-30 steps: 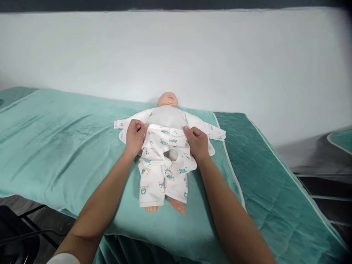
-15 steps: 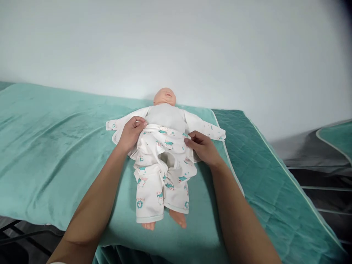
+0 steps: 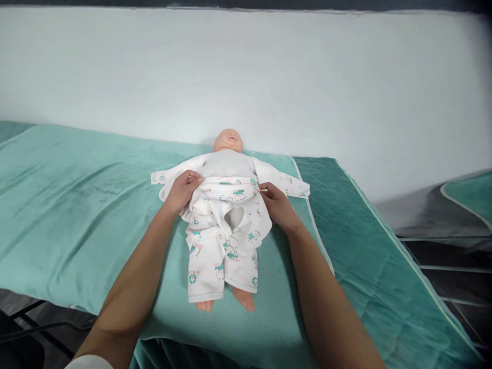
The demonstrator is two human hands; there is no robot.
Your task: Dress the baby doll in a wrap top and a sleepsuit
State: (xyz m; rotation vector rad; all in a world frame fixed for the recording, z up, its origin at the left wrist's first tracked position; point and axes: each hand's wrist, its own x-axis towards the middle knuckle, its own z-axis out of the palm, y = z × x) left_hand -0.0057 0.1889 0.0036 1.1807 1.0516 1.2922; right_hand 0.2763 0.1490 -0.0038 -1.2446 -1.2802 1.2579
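Note:
A baby doll (image 3: 228,140) lies on its back, head toward the wall, feet toward me. It wears a white long-sleeved top (image 3: 177,171), spread open with both sleeves stretched sideways over a pale torso. White split-crotch pants (image 3: 207,241) with a teal and pink print cover its legs, and the bare feet stick out below the cuffs. My left hand (image 3: 183,188) pinches the waistband at the doll's left-hand side in the view. On the opposite side my right hand (image 3: 279,205) has its thumb and fingers closed on the waistband's edge.
A light teal blanket (image 3: 96,215) with soft folds covers the bed under the doll. To the right extends a darker quilted teal cover (image 3: 369,256). A white wall (image 3: 246,72) rises behind. Metal bars (image 3: 446,269) show at the far right, a dark frame at lower left.
The waistband's right side has been drawn up a little and lies straighter across the doll's waist. Both hands keep their grip; the camera view has tilted upward slightly.

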